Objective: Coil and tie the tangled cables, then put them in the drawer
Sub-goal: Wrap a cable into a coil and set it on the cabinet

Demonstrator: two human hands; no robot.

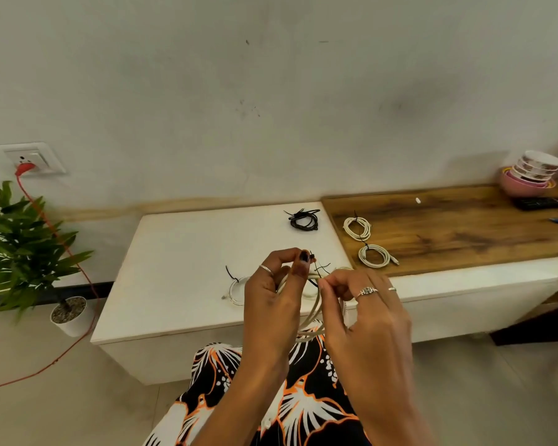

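Black cable tie pinched by left hand above white cable coil, tail running right-down to pinching right hand.

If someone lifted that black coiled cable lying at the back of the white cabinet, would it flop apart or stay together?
The black coiled cable would probably stay a bundle: a tie seems to cinch its loops. It looks thin and small, so likely light. Its loose ends stick out at the left, so they would likely dangle, and the loops may sag rather than stay stiff.

Both hands raised together, left hand and right hand pinching.
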